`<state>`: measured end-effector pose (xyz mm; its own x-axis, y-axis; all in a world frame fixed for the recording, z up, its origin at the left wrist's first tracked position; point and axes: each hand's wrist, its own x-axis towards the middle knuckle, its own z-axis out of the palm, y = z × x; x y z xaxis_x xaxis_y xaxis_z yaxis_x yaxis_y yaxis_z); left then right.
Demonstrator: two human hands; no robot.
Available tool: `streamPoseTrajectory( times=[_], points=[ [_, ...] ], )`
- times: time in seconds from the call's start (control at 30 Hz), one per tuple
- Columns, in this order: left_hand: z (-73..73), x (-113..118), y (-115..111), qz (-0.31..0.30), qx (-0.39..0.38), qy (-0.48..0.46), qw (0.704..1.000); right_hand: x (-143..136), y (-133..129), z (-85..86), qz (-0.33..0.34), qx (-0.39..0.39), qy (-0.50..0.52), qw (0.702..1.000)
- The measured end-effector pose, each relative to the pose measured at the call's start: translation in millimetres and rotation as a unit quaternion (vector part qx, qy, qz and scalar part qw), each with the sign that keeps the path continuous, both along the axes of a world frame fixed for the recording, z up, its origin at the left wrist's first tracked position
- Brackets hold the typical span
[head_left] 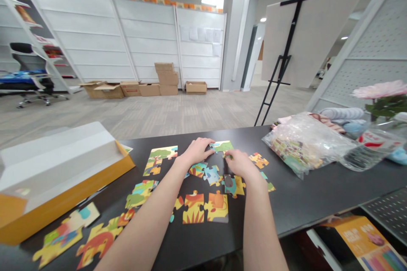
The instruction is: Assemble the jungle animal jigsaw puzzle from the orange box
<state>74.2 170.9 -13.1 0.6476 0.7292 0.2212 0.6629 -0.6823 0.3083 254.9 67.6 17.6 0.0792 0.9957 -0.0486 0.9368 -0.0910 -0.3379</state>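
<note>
Jigsaw pieces (224, 146) lie flat; left hand (197, 151), unclenched, braces one end, seemingly for steadiness; right hand (239, 162) curls alongside, grip unclear.

Left forearm (155, 199) slants inward across the worktop (295, 207) from its near edge; right forearm (262, 211) runs straighter. Left hand (199, 150) palm down near the far edge, thumb parted from fingers. Right hand (240, 162) apart, slightly nearer, fingers bent; grip unclear.
</note>
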Motion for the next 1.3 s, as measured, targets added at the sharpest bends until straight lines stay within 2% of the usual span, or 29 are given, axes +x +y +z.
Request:
streamPoseTrajectory(
  times=[0.2,0.3,0.37,0.47,0.57,0.67,0.77,0.87,1.07,1.1,1.17,1.3],
  points=[
    [-1.7,2.4,0.3,0.009,-0.003,0.003,1.0,0.7,0.0,-2.8,-0.008,0.016,0.003,1.0],
    [2.9,4.9,2.8,0.004,-0.011,0.008,1.0,1.3,-0.7,-2.9,-0.01,0.014,0.01,1.0],
    [13.3,4.5,3.0,0.001,-0.014,0.006,1.0,2.9,-1.2,-2.1,-0.019,0.018,0.024,0.999],
    [40.0,-5.4,-4.9,0.003,-0.005,-0.005,1.0,6.8,-2.1,1.3,-0.038,0.042,0.038,0.998],
    [68.5,-29.7,-25.6,0.004,-0.005,-0.001,1.0,7.9,-3.9,7.6,-0.056,0.079,0.042,0.994],
    [82.5,-62.1,-53.0,0.018,-0.035,0.03,0.999,1.1,-7.1,14.7,-0.042,0.088,0.056,0.994],
    [77.4,-91.9,-78.3,0.071,-0.047,0.037,0.996,-11.4,-10.6,19.7,0.009,0.051,0.07,0.996],
    [60.0,-114.1,-99.5,0.129,-0.043,0.046,0.99,-22.3,-13.1,22.1,0.047,0.016,0.068,0.996],
    [23.4,-148.0,-130.4,0.22,-0.009,-0.004,0.975,-31.1,-16.7,28.5,0.028,0.068,0.075,0.994],
    [20.7,-153.6,-133.1,0.241,-0.002,-0.005,0.971,-32.3,-17.0,29.5,0.034,0.068,0.078,0.994],
    [20.1,-164.6,-136.2,0.235,0.007,-0.029,0.971,-35.9,-16.6,30.2,0.044,0.069,0.077,0.994],
    [27.7,-183.8,-136.5,0.254,0.0,-0.062,0.965,-50.3,-11.9,26.0,0.049,0.068,0.063,0.994]
  ],
)
